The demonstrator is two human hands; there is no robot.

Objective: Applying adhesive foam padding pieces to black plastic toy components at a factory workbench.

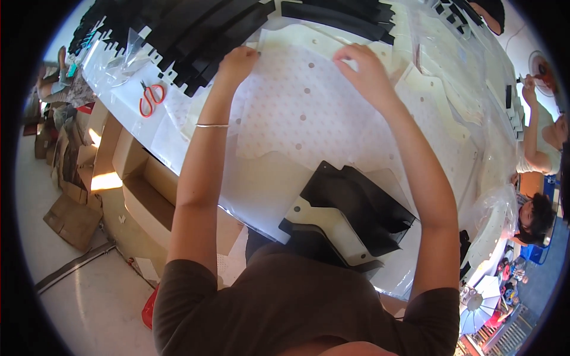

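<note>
A thin whitish sheet with a faint repeating print (273, 101) lies in front of me over cream pieces with round dark holes. My left hand (239, 64) is closed in a pinch at its upper left corner, beside the black strips. At the sheet's upper right edge, my right hand (363, 70) brings thumb and forefinger together, with a gap inside the curve of the fingers. The fingertips cover the exact grip of both hands. Close to my body lie bent black pieces (356, 204) and a cream strip with holes (329, 224).
Black notched strips (202, 38) are piled at the far left, with red-handled scissors (151, 98) nearby. More cream pieces (430, 95) and clear plastic (496, 160) lie on the right. An open cardboard box (148, 190) stands below the table's left edge. Other people sit at far right.
</note>
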